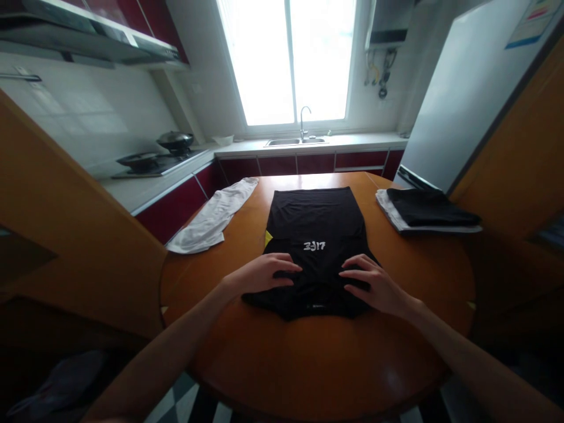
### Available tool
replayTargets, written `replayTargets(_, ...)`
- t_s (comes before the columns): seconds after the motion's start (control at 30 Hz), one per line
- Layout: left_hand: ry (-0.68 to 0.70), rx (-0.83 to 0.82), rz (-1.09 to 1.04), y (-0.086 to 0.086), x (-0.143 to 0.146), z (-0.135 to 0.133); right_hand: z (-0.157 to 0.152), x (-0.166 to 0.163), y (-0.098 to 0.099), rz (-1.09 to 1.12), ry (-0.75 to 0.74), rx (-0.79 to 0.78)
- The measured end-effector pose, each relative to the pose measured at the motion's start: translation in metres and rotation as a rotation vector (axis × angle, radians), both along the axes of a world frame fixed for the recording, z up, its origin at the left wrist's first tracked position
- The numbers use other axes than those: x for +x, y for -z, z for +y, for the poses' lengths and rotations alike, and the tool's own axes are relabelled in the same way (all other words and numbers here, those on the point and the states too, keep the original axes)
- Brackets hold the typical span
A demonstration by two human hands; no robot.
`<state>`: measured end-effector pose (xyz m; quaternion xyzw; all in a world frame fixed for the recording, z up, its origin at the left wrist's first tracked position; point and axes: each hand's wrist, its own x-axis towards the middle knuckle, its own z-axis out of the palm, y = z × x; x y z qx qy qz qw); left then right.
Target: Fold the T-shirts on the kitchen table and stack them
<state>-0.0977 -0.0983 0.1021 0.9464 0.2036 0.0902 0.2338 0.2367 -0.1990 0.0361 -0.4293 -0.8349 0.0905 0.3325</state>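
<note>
A black garment [315,226] with small white print and a bit of yellow at its left edge lies partly folded in the middle of a round wooden table [308,352]. My left hand [264,275] rests flat on the garment's near left part, fingers stretched out. My right hand [374,285] lies flat on its near right part, fingers spread. Neither hand grips the cloth.
A white garment [211,220] lies crumpled at the table's left edge. A folded stack of black over white clothes [425,212] sits at the right. Behind are a counter with a sink [297,141], a stove with pans [154,160], a window and a fridge [467,94].
</note>
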Motion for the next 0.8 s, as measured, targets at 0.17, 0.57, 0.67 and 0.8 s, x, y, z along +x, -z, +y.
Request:
replayTargets(0.17, 0.017, 0.001, 0.081, 0.001, -0.049, -0.023, -0.027, 0.034, 0.011, -0.056, 0.029, 0.054)
replayTargets(0.57, -0.166, 0.457, -0.008, 0.052, -0.115, -0.045, -0.049, 0.073, 0.027, -0.235, 0.053, 0.146)
replayTargets(0.67, -0.14, 0.497, 0.03, 0.05, -0.112, -0.042, -0.048, 0.079, 0.025, -0.278, 0.055, 0.173)
replayTargets(0.8, -0.107, 0.5, 0.026, 0.048, -0.108, -0.039, -0.05, 0.084, 0.019, -0.347, 0.042, 0.218)
